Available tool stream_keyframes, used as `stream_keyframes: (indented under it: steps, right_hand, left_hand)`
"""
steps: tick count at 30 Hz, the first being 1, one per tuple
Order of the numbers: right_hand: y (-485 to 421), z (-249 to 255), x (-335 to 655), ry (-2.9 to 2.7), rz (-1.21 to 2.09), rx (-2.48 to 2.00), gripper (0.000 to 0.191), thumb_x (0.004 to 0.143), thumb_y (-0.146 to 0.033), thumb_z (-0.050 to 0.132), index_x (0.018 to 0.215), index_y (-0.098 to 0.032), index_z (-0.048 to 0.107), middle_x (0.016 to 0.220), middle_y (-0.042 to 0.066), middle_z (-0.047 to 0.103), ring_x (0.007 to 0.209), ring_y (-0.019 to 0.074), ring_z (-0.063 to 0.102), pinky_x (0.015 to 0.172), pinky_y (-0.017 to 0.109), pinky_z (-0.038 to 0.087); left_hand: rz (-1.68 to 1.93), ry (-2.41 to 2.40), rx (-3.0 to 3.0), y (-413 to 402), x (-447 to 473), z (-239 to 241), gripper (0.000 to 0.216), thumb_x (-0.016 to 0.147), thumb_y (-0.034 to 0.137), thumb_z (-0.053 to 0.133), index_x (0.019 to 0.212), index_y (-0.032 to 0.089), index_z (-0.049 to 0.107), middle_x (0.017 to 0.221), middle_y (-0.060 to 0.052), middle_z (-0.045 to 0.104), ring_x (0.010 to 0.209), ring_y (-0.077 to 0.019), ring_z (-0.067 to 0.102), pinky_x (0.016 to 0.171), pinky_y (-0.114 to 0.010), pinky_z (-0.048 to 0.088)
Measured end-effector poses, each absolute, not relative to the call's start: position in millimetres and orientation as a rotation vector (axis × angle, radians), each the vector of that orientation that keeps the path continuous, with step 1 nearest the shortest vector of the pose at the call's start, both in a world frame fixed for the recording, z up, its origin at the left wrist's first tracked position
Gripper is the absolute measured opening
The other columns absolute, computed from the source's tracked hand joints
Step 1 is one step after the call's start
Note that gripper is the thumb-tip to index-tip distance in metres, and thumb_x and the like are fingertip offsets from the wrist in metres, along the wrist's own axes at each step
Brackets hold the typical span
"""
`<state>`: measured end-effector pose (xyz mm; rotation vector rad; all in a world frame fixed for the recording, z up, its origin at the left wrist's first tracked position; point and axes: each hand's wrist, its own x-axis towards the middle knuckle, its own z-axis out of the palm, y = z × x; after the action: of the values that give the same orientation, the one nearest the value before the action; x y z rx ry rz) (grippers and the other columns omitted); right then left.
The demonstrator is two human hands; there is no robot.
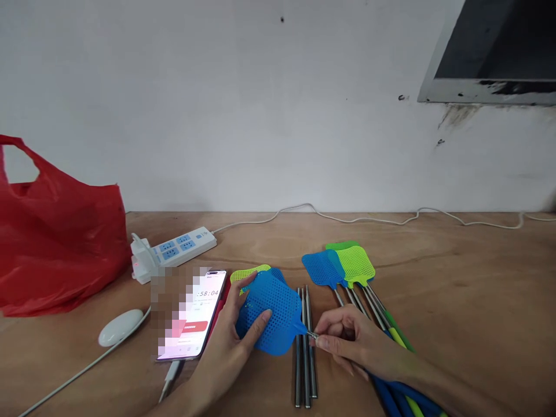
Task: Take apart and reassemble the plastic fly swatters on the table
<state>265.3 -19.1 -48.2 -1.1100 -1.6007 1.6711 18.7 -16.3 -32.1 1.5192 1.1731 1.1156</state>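
Note:
My left hand [238,324] grips a blue perforated fly swatter head [278,310], thumb on top and fingers along its far edge. At the head's narrow neck, my right hand [343,336] pinches a thin metal piece [313,335]; most of it is hidden by the fingers. Under and behind the held head lie more swatter heads, one of them yellow-green [249,271]. Several loose metal rods [306,370] lie side by side between my hands. Beyond my right hand is a group of fly swatters [356,263] with blue and green heads, metal shafts and coloured handles.
A lit phone [195,324] with a cable lies left of my left hand. Farther left are a white rounded device [120,328], a white power strip [185,246] and a red plastic bag [65,231]. A white cord [356,220] runs along the wall.

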Motion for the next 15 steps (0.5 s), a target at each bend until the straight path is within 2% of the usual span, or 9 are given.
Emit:
stream_keyframes:
  steps: [3, 7, 10, 12, 15]
  right_hand:
    - [-19.4, -49.8, 264.2, -1.585, 1.672, -1.130, 0.045, 0.078, -0.059, 0.069, 0.090, -0.020, 0.052, 0.042, -0.012, 0.051, 0.027, 0.0048, 0.032, 0.028, 0.017, 0.022]
    - [-16.3, -51.0, 264.1, -1.555, 1.660, -1.138, 0.044, 0.078, -0.059, 0.070, 0.091, -0.020, 0.053, 0.040, -0.012, 0.050, 0.026, 0.0049, 0.030, 0.028, 0.017, 0.019]
    - [-10.5, -49.2, 265.3, -1.561, 1.719, -1.088, 0.039, 0.082, -0.056, 0.067, 0.087, -0.018, 0.058, 0.038, -0.011, 0.049, 0.024, 0.0040, 0.027, 0.028, 0.017, 0.016]
    - [-6.1, -46.7, 265.8, -1.473, 1.762, -1.023, 0.039, 0.082, -0.056, 0.067, 0.082, -0.017, 0.062, 0.036, -0.010, 0.048, 0.023, 0.0035, 0.027, 0.027, 0.017, 0.015]
    - [-1.4, -40.9, 265.1, -1.125, 1.781, -0.964, 0.041, 0.075, -0.055, 0.075, 0.074, -0.015, 0.065, 0.042, -0.008, 0.051, 0.028, 0.0018, 0.031, 0.029, 0.015, 0.020]
  left_hand:
    - [1.089, 1.147, 1.517, -14.1, 17.0, -30.8, 0.061, 0.090, 0.049, 0.062, 0.142, 0.027, 0.036, 0.132, -0.012, 0.059, 0.109, -0.0306, 0.063, 0.088, -0.045, 0.055]
    - [1.067, 1.194, 1.498, -8.8, 12.6, -29.0, 0.060, 0.088, 0.050, 0.065, 0.140, 0.031, 0.043, 0.141, -0.010, 0.053, 0.132, -0.0358, 0.047, 0.103, -0.050, 0.044]
    - [1.168, 1.218, 1.398, -5.8, 10.4, -28.3, 0.059, 0.089, 0.052, 0.062, 0.141, 0.032, 0.043, 0.141, -0.008, 0.051, 0.138, -0.0342, 0.040, 0.108, -0.049, 0.038]
    - [1.282, 1.156, 1.325, -4.4, 9.9, -28.1, 0.058, 0.091, 0.050, 0.060, 0.142, 0.032, 0.040, 0.137, -0.007, 0.053, 0.130, -0.0299, 0.047, 0.104, -0.043, 0.042]
    - [1.414, 1.075, 1.258, -3.3, 9.6, -28.0, 0.052, 0.093, 0.046, 0.059, 0.139, 0.031, 0.039, 0.120, -0.003, 0.057, 0.095, -0.0185, 0.061, 0.085, -0.031, 0.049]
